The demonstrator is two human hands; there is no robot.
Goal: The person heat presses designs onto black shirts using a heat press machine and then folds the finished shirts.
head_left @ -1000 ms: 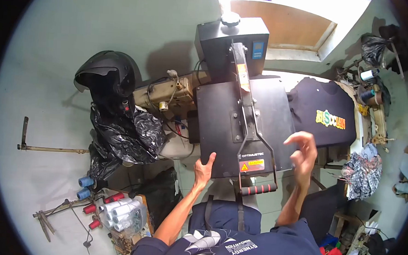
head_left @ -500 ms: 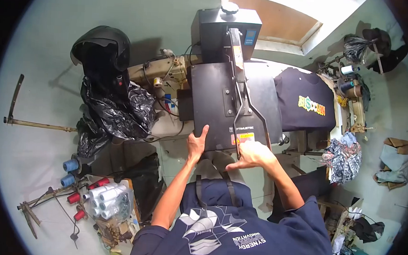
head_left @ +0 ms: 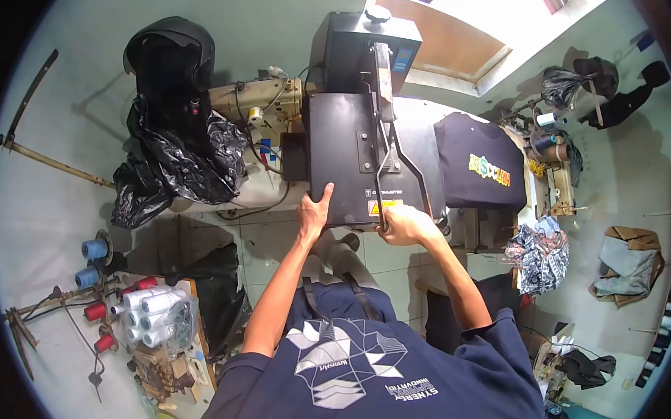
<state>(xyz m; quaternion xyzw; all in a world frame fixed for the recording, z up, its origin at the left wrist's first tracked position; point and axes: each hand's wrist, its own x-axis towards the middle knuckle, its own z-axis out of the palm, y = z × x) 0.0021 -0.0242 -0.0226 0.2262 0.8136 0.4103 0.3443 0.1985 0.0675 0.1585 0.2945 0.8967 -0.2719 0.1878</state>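
Observation:
The black heat press [head_left: 339,149] stands at the centre, its flat top plate facing up and its control box [head_left: 367,48] behind. My left hand [head_left: 315,214] holds the plate's front left corner, thumb on top and the other fingers mostly hidden. My right hand [head_left: 403,224] is wrapped round the press handle [head_left: 407,166] at the front edge, beside the caution label. Right of the press lies a dark T-shirt [head_left: 482,160] with a colourful print.
A helmet [head_left: 173,45] and black plastic bags [head_left: 179,156] hang at the left, near a sewing machine [head_left: 261,99]. Thread cones [head_left: 152,310] stand at the lower left. Patterned cloth [head_left: 538,258] hangs at the right, beyond the shirt.
My right hand has come from the air right of the press onto its handle and closed there. My left hand stays at the plate's corner. The camera view has shifted.

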